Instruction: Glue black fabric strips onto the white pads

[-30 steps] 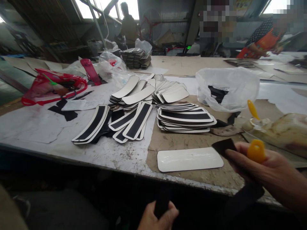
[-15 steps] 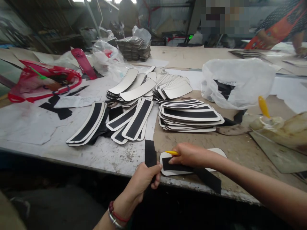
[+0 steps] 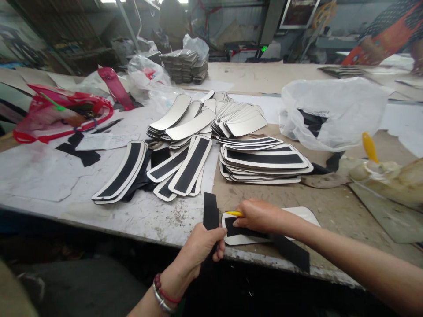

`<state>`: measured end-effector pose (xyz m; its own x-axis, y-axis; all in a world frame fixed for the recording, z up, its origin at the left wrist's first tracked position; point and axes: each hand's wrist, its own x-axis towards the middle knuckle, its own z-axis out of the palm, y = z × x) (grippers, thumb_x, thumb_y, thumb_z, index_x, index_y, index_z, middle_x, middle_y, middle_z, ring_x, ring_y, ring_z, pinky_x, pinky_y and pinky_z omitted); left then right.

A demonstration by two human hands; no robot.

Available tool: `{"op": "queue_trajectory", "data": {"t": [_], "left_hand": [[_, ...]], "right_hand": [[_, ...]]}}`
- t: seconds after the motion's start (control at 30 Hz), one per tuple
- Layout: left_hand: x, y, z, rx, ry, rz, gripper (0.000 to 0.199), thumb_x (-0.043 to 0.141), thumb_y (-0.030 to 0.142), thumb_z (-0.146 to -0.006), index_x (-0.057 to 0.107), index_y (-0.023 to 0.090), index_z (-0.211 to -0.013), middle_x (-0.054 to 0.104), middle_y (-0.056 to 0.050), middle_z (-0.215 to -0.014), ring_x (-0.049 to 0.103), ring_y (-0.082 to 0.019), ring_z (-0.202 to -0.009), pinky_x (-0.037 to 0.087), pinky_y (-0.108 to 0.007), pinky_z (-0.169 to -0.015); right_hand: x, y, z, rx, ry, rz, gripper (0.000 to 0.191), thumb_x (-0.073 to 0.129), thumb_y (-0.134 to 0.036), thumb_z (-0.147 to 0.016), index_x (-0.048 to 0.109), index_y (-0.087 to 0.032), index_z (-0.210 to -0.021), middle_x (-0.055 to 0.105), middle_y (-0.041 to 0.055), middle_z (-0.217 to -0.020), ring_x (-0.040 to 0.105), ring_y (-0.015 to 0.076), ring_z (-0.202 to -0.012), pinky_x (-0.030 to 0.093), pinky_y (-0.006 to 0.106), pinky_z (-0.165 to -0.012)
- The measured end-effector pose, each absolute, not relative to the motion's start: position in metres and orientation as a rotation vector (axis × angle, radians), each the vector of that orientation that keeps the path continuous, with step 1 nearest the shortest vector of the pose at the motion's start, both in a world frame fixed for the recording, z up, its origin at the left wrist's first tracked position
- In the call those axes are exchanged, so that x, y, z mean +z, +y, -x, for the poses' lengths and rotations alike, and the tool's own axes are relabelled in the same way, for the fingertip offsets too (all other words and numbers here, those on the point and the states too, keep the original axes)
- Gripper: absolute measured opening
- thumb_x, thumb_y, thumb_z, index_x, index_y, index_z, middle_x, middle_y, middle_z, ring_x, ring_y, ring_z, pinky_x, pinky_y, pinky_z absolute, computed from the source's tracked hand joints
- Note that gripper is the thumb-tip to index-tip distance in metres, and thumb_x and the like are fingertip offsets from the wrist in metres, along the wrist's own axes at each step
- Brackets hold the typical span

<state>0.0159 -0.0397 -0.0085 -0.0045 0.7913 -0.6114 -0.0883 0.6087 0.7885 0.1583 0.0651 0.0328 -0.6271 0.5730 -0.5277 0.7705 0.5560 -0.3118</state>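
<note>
My left hand [image 3: 206, 242] is closed on black strips [image 3: 210, 211] at the table's front edge, its thumb beside the left end of a white curved panel [image 3: 302, 215]. My right hand [image 3: 253, 215] holds a yellow tool [image 3: 234, 214] and presses on a black strip [image 3: 238, 229] lying on that panel. The strip's loose end [image 3: 294, 254] hangs over the table edge below my right forearm. Behind my hands lies a stack of white panels with black strips [image 3: 264, 157]. More such panels [image 3: 190, 169] fan out to the left.
Plain white panels [image 3: 185, 119] are piled at mid-table. A plastic bag [image 3: 333, 105] stands at the right, near a yellow-handled brush [image 3: 370, 147]. A red bag [image 3: 29, 116] lies far left. A person's arm [image 3: 370, 50] shows at the back right.
The view has shifted slightly, moving the table items a little in the picture. Both hands keep nearly the same pose and hold.
</note>
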Motion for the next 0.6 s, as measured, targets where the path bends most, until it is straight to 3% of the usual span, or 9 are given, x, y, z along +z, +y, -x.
{"op": "queue_trajectory", "data": {"t": [0.13, 0.33, 0.47, 0.6], "left_hand": [[-0.007, -0.036, -0.020, 0.768, 1.458, -0.631, 0.035, 0.058, 0.036, -0.071, 0.053, 0.014, -0.045, 0.047, 0.000, -0.038, 0.039, -0.008, -0.032, 0.026, -0.021, -0.034], [-0.008, -0.037, -0.025, 0.806, 1.550, -0.608, 0.033, 0.055, 0.027, -0.070, 0.047, 0.016, -0.039, 0.040, 0.002, -0.034, 0.037, -0.008, -0.030, 0.024, -0.021, -0.033], [-0.006, -0.040, -0.025, 0.813, 1.546, -0.612, 0.032, 0.055, 0.025, -0.067, 0.047, 0.016, -0.038, 0.041, 0.002, -0.034, 0.036, -0.007, -0.030, 0.024, -0.021, -0.035], [-0.010, -0.041, -0.025, 0.777, 1.587, -0.628, 0.037, 0.057, 0.033, -0.068, 0.048, 0.016, -0.037, 0.040, 0.001, -0.030, 0.035, -0.008, -0.029, 0.025, -0.021, -0.035]], "right_hand": [[0.029, 0.063, -0.157, -0.719, 2.461, -1.095, 0.022, 0.057, -0.033, -0.078, 0.072, -0.016, -0.078, 0.069, 0.0107, -0.072, 0.062, 0.0221, -0.065, 0.033, 0.026, -0.050], [0.030, 0.059, -0.170, -0.729, 2.512, -1.075, 0.020, 0.058, -0.033, -0.076, 0.070, -0.017, -0.080, 0.069, 0.0104, -0.077, 0.063, 0.0232, -0.069, 0.035, 0.026, -0.052], [0.032, 0.072, -0.232, -0.828, 2.442, -1.164, 0.020, 0.056, -0.035, -0.077, 0.067, -0.019, -0.079, 0.068, 0.0067, -0.078, 0.062, 0.0226, -0.071, 0.036, 0.027, -0.055], [0.040, 0.081, -0.306, -0.988, 2.325, -1.378, 0.028, 0.050, -0.043, -0.079, 0.060, -0.018, -0.070, 0.063, 0.0022, -0.065, 0.057, 0.0192, -0.062, 0.036, 0.026, -0.055]]}}
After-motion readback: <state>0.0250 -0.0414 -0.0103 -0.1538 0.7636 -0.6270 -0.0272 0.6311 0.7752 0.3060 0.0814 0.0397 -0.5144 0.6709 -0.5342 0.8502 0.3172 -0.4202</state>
